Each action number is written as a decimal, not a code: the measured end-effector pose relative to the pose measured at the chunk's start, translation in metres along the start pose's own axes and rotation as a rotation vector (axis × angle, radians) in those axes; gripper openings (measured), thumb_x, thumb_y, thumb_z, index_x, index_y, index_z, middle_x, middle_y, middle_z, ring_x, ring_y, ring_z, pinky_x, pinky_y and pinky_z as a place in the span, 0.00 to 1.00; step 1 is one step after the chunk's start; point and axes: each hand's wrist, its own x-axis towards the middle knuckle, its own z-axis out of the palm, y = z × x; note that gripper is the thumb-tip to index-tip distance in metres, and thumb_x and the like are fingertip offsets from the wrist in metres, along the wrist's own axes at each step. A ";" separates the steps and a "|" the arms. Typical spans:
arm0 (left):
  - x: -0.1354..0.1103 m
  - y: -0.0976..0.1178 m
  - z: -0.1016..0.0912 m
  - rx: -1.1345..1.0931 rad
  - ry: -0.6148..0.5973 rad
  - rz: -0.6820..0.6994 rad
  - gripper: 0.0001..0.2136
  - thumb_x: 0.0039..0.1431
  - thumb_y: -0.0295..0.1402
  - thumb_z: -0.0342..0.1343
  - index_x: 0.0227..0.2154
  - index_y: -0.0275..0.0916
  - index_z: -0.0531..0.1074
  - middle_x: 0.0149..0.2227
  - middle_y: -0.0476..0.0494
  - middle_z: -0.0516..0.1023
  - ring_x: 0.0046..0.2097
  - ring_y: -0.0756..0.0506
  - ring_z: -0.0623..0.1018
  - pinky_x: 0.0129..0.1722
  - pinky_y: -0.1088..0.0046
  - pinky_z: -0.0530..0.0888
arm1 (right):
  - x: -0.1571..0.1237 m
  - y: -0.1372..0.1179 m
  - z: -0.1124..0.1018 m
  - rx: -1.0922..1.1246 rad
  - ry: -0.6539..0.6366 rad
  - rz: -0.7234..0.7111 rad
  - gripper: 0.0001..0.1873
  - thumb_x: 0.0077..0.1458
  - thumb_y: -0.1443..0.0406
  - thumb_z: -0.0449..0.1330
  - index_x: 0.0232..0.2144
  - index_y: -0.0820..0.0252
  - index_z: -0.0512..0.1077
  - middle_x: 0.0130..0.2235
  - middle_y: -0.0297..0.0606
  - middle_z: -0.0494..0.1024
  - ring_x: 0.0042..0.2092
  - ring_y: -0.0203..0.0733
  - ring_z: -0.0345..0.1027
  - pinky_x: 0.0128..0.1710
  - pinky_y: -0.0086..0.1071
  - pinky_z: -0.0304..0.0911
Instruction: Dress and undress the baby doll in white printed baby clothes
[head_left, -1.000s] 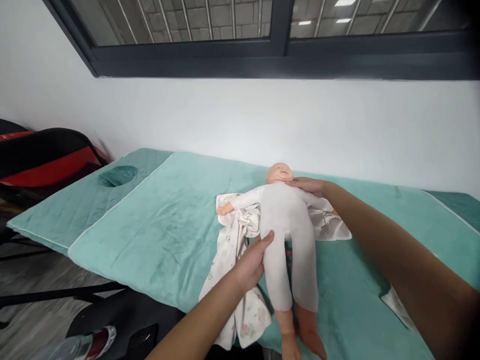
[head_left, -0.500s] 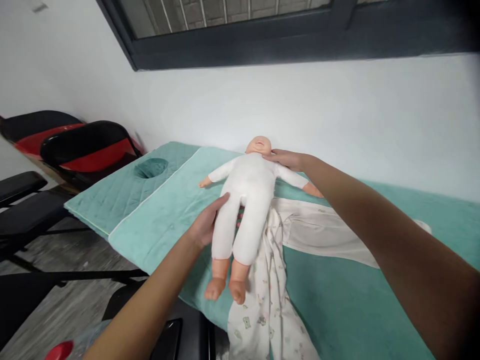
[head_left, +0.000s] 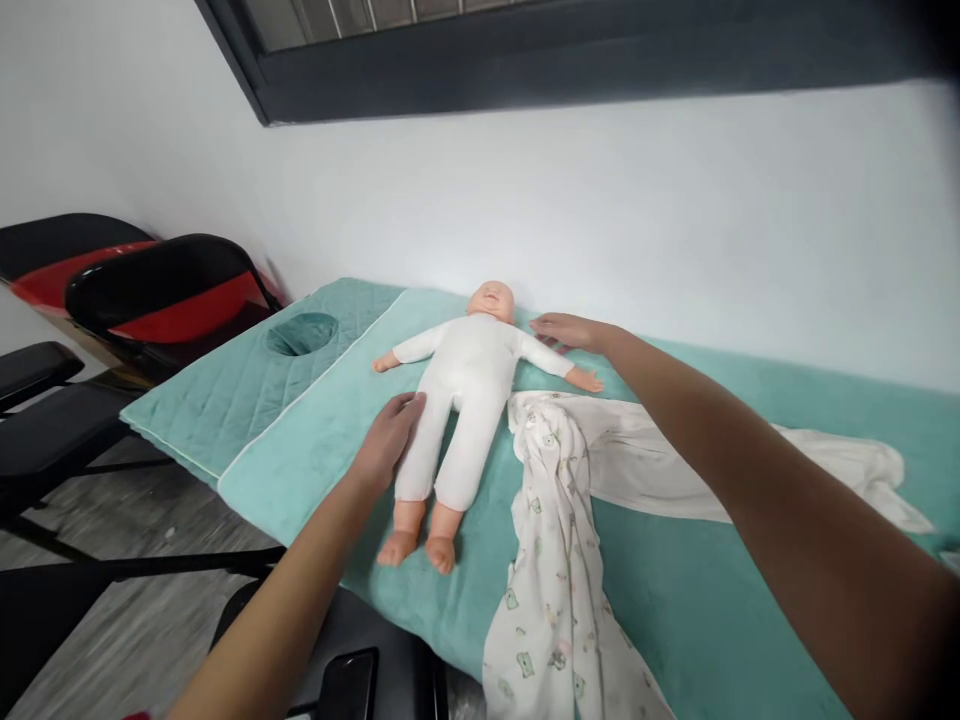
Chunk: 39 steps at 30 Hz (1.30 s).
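A baby doll [head_left: 472, 365] with a white cloth body lies on its back on the green padded bed cover [head_left: 322, 440], head toward the wall and arms spread. My left hand [head_left: 390, 435] rests at the doll's thigh, fingers lying along its outer side and not wrapped round it. Just off the doll's shoulder, above its outstretched arm, my right hand [head_left: 570, 332] hovers with fingers loosely apart and nothing in them. Close by the doll's legs lies a crumpled white printed baby garment [head_left: 555, 540], draped over the front edge. A plain white cloth [head_left: 652, 465] stretches from it to the right, partly behind my right forearm.
The cover's quilted end has a round face hole [head_left: 302, 334]. Black and red folding chairs [head_left: 172, 300] stand at the left. Below the front edge, a dark phone-like slab [head_left: 349, 685] lies on a black seat. The white wall [head_left: 450, 200] and a dark window frame [head_left: 450, 75] close off the back.
The doll has gone down onto the cover, leftward and away from the printed garment. My right hand has come off its head and shoulder; my left hand has loosened from under its leg.
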 end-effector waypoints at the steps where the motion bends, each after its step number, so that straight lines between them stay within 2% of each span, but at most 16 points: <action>1: -0.009 0.002 0.004 0.079 0.119 0.145 0.20 0.62 0.45 0.53 0.53 0.41 0.71 0.50 0.42 0.79 0.58 0.38 0.74 0.56 0.66 0.73 | -0.013 0.012 -0.010 -0.049 0.027 0.074 0.33 0.57 0.38 0.53 0.43 0.60 0.72 0.51 0.52 0.76 0.49 0.51 0.73 0.48 0.43 0.71; 3: -0.033 0.009 0.017 0.319 0.325 0.429 0.17 0.63 0.38 0.53 0.53 0.41 0.71 0.56 0.41 0.74 0.63 0.37 0.68 0.62 0.60 0.67 | -0.049 0.036 -0.032 -0.207 0.071 0.208 0.35 0.57 0.36 0.48 0.30 0.61 0.71 0.41 0.52 0.79 0.40 0.49 0.74 0.43 0.42 0.71; 5: -0.061 0.015 0.040 0.668 0.338 0.632 0.17 0.62 0.30 0.52 0.54 0.41 0.71 0.60 0.38 0.69 0.65 0.35 0.63 0.65 0.51 0.62 | -0.094 0.056 -0.050 -0.375 0.008 0.278 0.37 0.55 0.34 0.47 0.22 0.60 0.68 0.33 0.50 0.78 0.33 0.46 0.73 0.41 0.42 0.69; 8: -0.103 0.014 0.085 1.126 0.015 0.802 0.25 0.58 0.20 0.50 0.58 0.43 0.68 0.67 0.37 0.61 0.68 0.33 0.58 0.65 0.44 0.58 | -0.165 0.071 -0.057 -0.526 -0.035 0.278 0.35 0.49 0.34 0.54 0.21 0.59 0.70 0.31 0.48 0.78 0.33 0.49 0.72 0.39 0.42 0.67; 10: -0.122 0.009 0.117 1.274 -0.180 0.872 0.29 0.55 0.17 0.49 0.59 0.46 0.68 0.69 0.40 0.56 0.71 0.33 0.53 0.66 0.41 0.53 | -0.205 0.070 -0.049 -0.566 0.001 0.233 0.31 0.45 0.37 0.61 0.24 0.59 0.73 0.35 0.49 0.79 0.37 0.54 0.72 0.39 0.43 0.66; 12: -0.132 0.006 0.146 1.324 -0.268 0.894 0.26 0.53 0.16 0.49 0.51 0.45 0.73 0.70 0.41 0.56 0.71 0.34 0.52 0.67 0.40 0.50 | -0.236 0.061 -0.035 -0.564 0.026 0.185 0.26 0.42 0.41 0.66 0.26 0.59 0.74 0.38 0.48 0.80 0.39 0.55 0.72 0.39 0.42 0.64; 16: -0.128 0.022 0.197 1.169 -0.175 0.848 0.19 0.51 0.15 0.48 0.42 0.39 0.75 0.66 0.37 0.62 0.69 0.36 0.57 0.65 0.48 0.59 | -0.280 0.026 -0.011 -0.492 0.004 0.050 0.23 0.49 0.43 0.61 0.28 0.57 0.74 0.37 0.41 0.79 0.38 0.48 0.70 0.37 0.36 0.62; 19: -0.119 0.051 0.233 0.908 -0.061 0.835 0.23 0.51 0.16 0.47 0.49 0.36 0.71 0.64 0.33 0.64 0.67 0.38 0.61 0.64 0.53 0.63 | -0.313 -0.010 -0.005 -0.398 0.033 -0.119 0.26 0.56 0.42 0.54 0.31 0.58 0.71 0.34 0.35 0.76 0.37 0.42 0.67 0.36 0.32 0.58; 22: -0.119 0.081 0.265 0.695 -0.109 0.737 0.27 0.54 0.21 0.48 0.59 0.36 0.64 0.57 0.33 0.73 0.59 0.38 0.71 0.59 0.54 0.67 | -0.353 -0.042 -0.005 -0.289 0.111 -0.254 0.26 0.60 0.42 0.51 0.31 0.58 0.68 0.32 0.32 0.71 0.35 0.40 0.64 0.34 0.31 0.56; 25: -0.135 0.105 0.291 0.565 -0.147 0.662 0.22 0.55 0.25 0.50 0.54 0.40 0.70 0.45 0.40 0.80 0.47 0.39 0.77 0.52 0.59 0.71 | -0.392 -0.057 -0.007 -0.271 0.187 -0.208 0.25 0.55 0.43 0.58 0.38 0.57 0.68 0.37 0.34 0.74 0.38 0.42 0.66 0.35 0.31 0.58; 27: -0.150 0.113 0.305 0.483 -0.105 0.675 0.18 0.54 0.24 0.50 0.46 0.41 0.74 0.43 0.43 0.80 0.46 0.40 0.77 0.51 0.61 0.71 | -0.412 -0.056 -0.007 -0.271 0.178 -0.120 0.30 0.48 0.44 0.66 0.46 0.56 0.67 0.44 0.38 0.76 0.42 0.46 0.69 0.36 0.32 0.61; 29: -0.165 0.116 0.314 0.403 -0.076 0.688 0.17 0.52 0.23 0.50 0.44 0.40 0.74 0.44 0.43 0.79 0.46 0.41 0.76 0.51 0.63 0.71 | -0.425 -0.052 -0.005 -0.254 0.126 -0.073 0.35 0.46 0.47 0.69 0.50 0.56 0.66 0.49 0.42 0.75 0.45 0.49 0.70 0.40 0.35 0.64; 31: -0.177 0.114 0.318 0.334 -0.084 0.679 0.16 0.53 0.24 0.51 0.45 0.40 0.73 0.46 0.43 0.78 0.48 0.42 0.76 0.52 0.64 0.71 | -0.433 -0.047 -0.002 -0.225 0.098 -0.106 0.29 0.50 0.50 0.67 0.50 0.57 0.68 0.50 0.41 0.76 0.48 0.50 0.70 0.46 0.38 0.65; 33: -0.186 0.108 0.316 0.281 -0.115 0.665 0.18 0.55 0.27 0.54 0.50 0.41 0.71 0.52 0.42 0.75 0.54 0.42 0.74 0.56 0.63 0.69 | -0.436 -0.044 0.003 -0.158 0.156 -0.175 0.21 0.52 0.55 0.64 0.46 0.58 0.71 0.48 0.39 0.77 0.49 0.50 0.69 0.49 0.40 0.64; 37: -0.201 0.089 0.306 0.301 -0.161 0.670 0.40 0.51 0.35 0.64 0.65 0.43 0.54 0.67 0.37 0.57 0.68 0.38 0.59 0.66 0.58 0.58 | -0.439 -0.045 0.027 0.257 0.409 -0.296 0.19 0.52 0.59 0.64 0.46 0.57 0.72 0.46 0.37 0.78 0.49 0.49 0.70 0.48 0.39 0.65; 39: -0.210 0.077 0.303 0.328 -0.144 0.684 0.49 0.44 0.36 0.70 0.67 0.44 0.49 0.68 0.36 0.54 0.69 0.36 0.56 0.68 0.56 0.55 | -0.440 -0.046 0.046 0.523 0.432 -0.329 0.21 0.52 0.58 0.64 0.49 0.55 0.70 0.48 0.37 0.77 0.49 0.48 0.71 0.48 0.39 0.67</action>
